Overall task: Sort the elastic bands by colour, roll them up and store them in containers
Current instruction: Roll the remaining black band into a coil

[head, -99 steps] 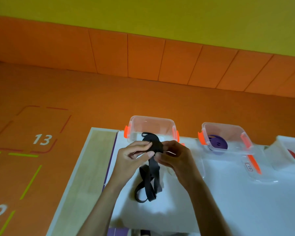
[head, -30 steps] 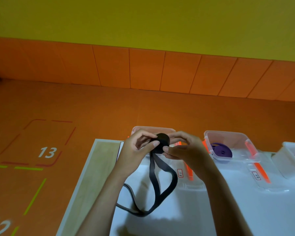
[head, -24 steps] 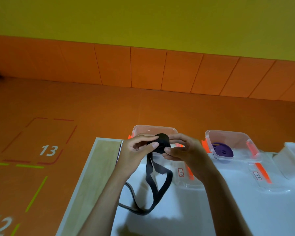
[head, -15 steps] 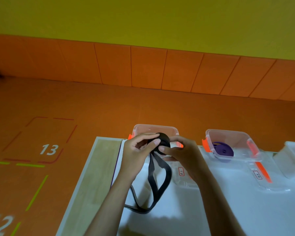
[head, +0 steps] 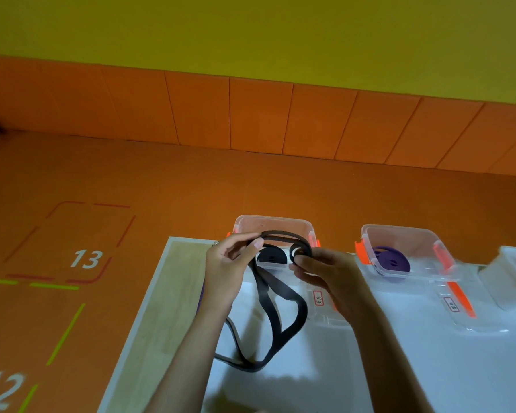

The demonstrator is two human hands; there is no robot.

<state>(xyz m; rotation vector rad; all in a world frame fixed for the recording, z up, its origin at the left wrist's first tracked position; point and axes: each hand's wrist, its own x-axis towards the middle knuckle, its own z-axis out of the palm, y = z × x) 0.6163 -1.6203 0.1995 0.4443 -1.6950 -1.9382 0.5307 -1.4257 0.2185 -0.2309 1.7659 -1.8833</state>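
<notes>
Your left hand (head: 227,272) and right hand (head: 328,278) are up over the clear container (head: 273,222) at the far left of the surface (head: 429,368). Each grip is pinching the black band (head: 302,310). The left has it between thumb and fingertips. The right nips it against what looks like the start of a coil. A stretch arches between your hands, probably to hold tension for winding. The rest hangs down and pools in loops on the surface, so there's plenty left to roll. A black roll (head: 271,258) shows low in that container, so black seems to belong there. Next door, a purple roll (head: 392,260) sits in its own box (head: 399,234). That's colours kept apart, and each box is close enough for an easy drop.
</notes>
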